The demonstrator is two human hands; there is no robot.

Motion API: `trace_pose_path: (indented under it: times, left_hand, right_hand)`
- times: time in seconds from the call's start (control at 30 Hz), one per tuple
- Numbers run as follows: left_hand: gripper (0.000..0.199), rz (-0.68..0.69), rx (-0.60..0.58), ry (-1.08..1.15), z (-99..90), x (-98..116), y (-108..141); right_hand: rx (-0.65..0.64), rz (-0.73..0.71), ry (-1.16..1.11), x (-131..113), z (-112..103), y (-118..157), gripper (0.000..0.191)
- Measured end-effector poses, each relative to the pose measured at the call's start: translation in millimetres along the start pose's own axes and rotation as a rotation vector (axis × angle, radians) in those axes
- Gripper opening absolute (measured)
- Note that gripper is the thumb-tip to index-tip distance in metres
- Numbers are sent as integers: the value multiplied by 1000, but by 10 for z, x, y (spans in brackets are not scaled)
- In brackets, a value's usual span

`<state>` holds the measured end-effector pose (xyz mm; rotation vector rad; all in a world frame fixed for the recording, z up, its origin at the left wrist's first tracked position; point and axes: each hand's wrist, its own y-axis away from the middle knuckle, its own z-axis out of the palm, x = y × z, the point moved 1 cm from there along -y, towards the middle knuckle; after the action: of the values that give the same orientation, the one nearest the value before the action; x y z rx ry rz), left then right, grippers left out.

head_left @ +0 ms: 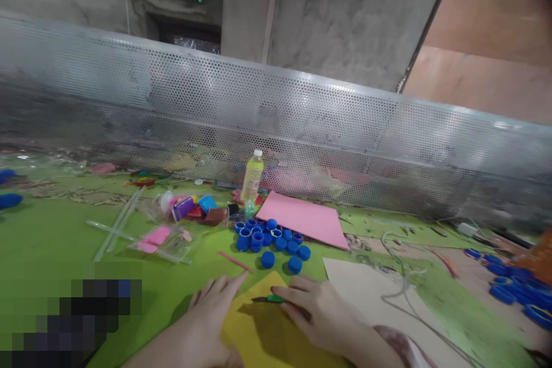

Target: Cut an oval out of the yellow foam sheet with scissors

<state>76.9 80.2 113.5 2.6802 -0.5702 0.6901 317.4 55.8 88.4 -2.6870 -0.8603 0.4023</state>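
Note:
In the head view, my left hand point(209, 313) lies flat with fingers stretched out along the left edge of a yellow sheet point(248, 336). My right hand point(321, 307) is closed around a slim tool point(274, 299) with a green handle and a dark pointed tip. The tip points left, just above the yellow sheet; whether it touches the sheet I cannot tell. A thin pink strip point(235, 261) lies beyond my left fingertips. Several blue caps point(268, 259) and small blue cups point(244, 238) cluster beyond my right hand.
A pink sheet point(306, 219) and an off-white sheet point(357, 287) lie to the right, with a white cable point(405, 287) across the latter. Behind stand a bottle of yellow liquid point(253, 175) and a perforated metal barrier point(310, 121). Plastic bags point(176, 244) and more blue rings point(502, 293) lie around.

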Motion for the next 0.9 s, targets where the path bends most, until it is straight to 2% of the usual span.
trace_pose_path:
  times: [0.1,0.4,0.47,0.57,0.63,0.83,0.9]
  left_hand:
    - [107,23,-5,48,8,-33,-41]
    - [52,-12,39,-55,41,17,-95]
    - [57,-33,53,-30,90,1,-117]
    - [93,-70,42,40,148,-30,-161]
    - [105,-62,25,86,146,-30,-162]
    - [75,44,-14,157,40,-2,-30]
    - [73,69,-16,160,30,-17,-13]
  right_hand:
    - [51,-7,10,6,48,34,31]
    - [148,-27,-58,-3,72,80,31]
    - [160,-40,-76,5,64,79,30]
    - [168,-55,-87,20,56,83,31]
    - [167,-56,-87,23,46,83,31]
    - [123,-77,-18,-6,9,69,29]
    - [126,-77,22,-16,11,73,28]
